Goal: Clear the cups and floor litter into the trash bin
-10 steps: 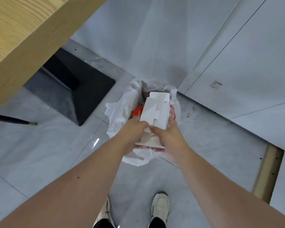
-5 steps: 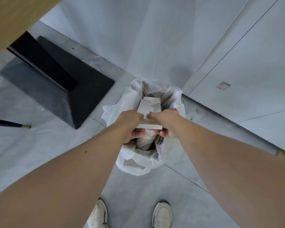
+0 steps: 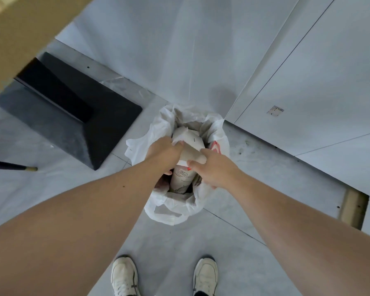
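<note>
over the last second the white cardboard piece has gone from upright above the trash bin to tilted and bent, its upper edge now pushed down inside the white liner bag. the left hand is closed on its edge at about 9 o'clock of the bin mouth, and the right hand is closed on the opposite edge at about 3 o'clock, thumb on top. both arms have stretched lower as the person leans in. that suggests the piece is being crushed to fit, so this bit of litter is nearly binned but not yet let go.

below the hands, at 6 o'clock inside the bin, a paper cup lies with a grey swirling print and small text too blurred to read. a red and white mark shows on something at 3 o'clock, unreadable. a small label on the wall panel at 2 o'clock is also illegible.
</note>
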